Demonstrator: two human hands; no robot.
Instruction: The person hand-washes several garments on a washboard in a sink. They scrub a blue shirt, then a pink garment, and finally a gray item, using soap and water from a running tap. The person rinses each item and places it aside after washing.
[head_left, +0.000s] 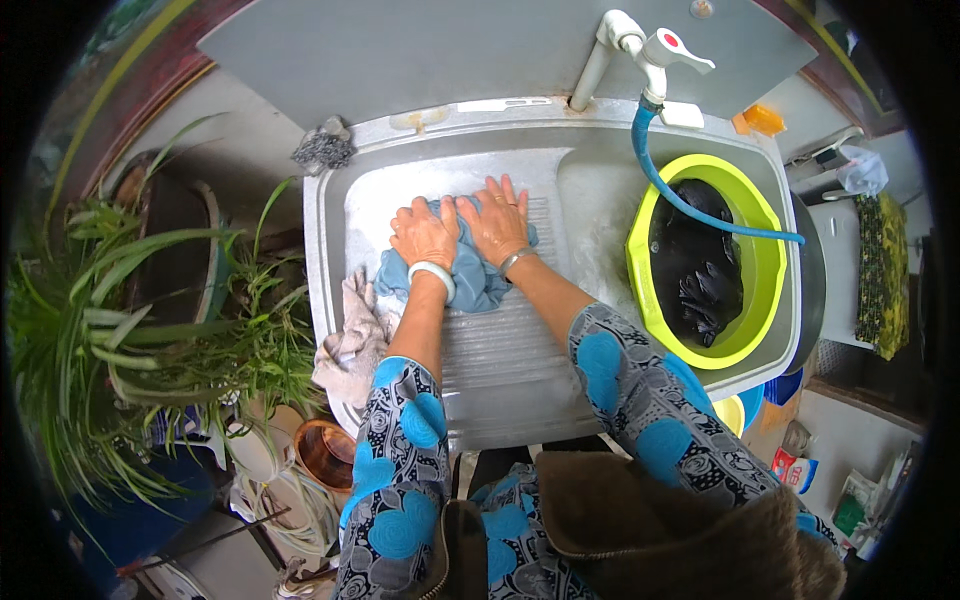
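Note:
A bunched wet blue-grey cloth (476, 281) lies on the ribbed washboard (510, 349) moulded into the left side of a grey sink. My left hand (426, 236), with a pale bangle at the wrist, presses on the cloth from above. Beside it, my right hand (496, 223) lies palm down with fingers spread, some reaching past the cloth's far edge; a metal bracelet circles that wrist. Neither palm side shows. To the right, a lime-green basin (761, 315) stands in the sink, holding dark wet fabric (694, 262).
A white tap (652, 56) feeds a blue hose (671, 191) crossing the basin. A beige rag (349, 352) drapes over the sink's left edge, below a scouring pad (324, 146). Orange soap (763, 120) sits at the back right corner. Leafy plants (157, 322) crowd the left.

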